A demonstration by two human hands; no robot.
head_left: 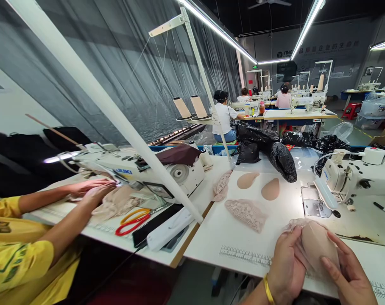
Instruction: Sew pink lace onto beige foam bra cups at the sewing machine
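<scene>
Between my two hands, just above the table's front edge, is a beige bra cup (319, 245) with sheer lace around its left side. My left hand (286, 262) grips its left edge, thumb on top, and a yellow band circles that wrist. At the opposite side, my right hand (351, 271) presses its thumb on the cup with the fingers wrapped around the far edge. A beige lace piece (246, 215) lies flat to the left of my hands. Beyond it rest two teardrop-shaped beige pads (247, 181) and a second lace piece (222, 186).
A sewing machine (358, 173) stands at the right, behind my hands. Printed ruler marks (245, 254) run along the table's front. Left, a co-worker in yellow sews at another machine (154, 165) near red-and-orange scissors (133, 221). Black plastic bags (281, 161) lie at the back.
</scene>
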